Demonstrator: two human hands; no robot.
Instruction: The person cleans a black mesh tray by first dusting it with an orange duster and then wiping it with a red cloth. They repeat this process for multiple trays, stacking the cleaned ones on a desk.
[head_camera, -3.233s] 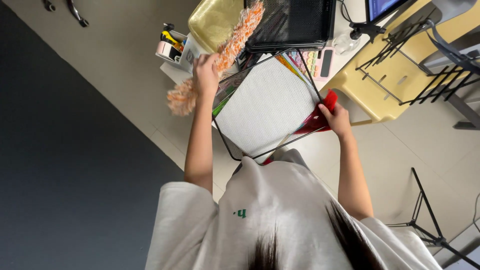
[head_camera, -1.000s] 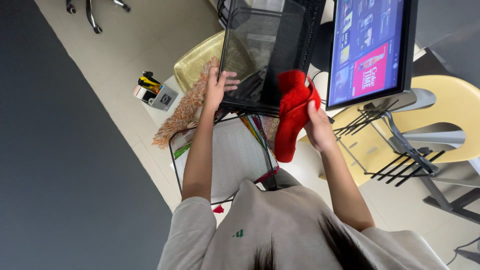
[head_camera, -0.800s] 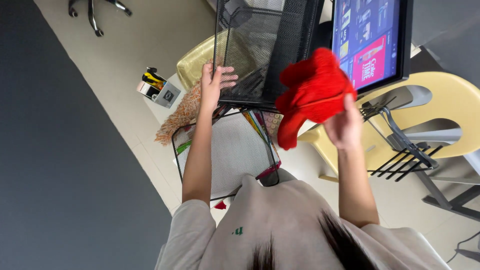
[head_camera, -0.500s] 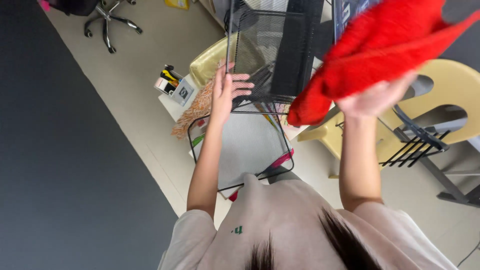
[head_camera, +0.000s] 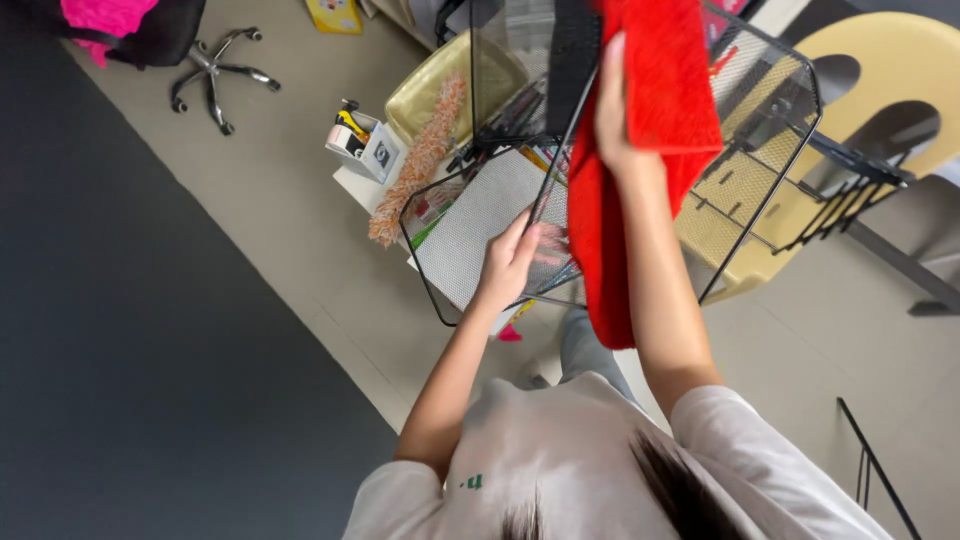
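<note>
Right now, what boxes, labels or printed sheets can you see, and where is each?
Small box: on the white table's left corner, square, white and grey with yellow and black parts on top.
Yellow printed sheet: on the floor at top, flat, with small coloured pictures.
Colourful papers: under the wire basket.

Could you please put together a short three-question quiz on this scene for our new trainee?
1. True or false: the right hand holds a red cloth against the black wire mesh basket.
2. What does the left hand grip? A) the fluffy orange duster B) the basket's wire frame C) the yellow chair
3. Fill in: the fluffy orange duster lies on the small table beside a gold ____.

Key: 1 true; 2 B; 3 cushion.
</note>
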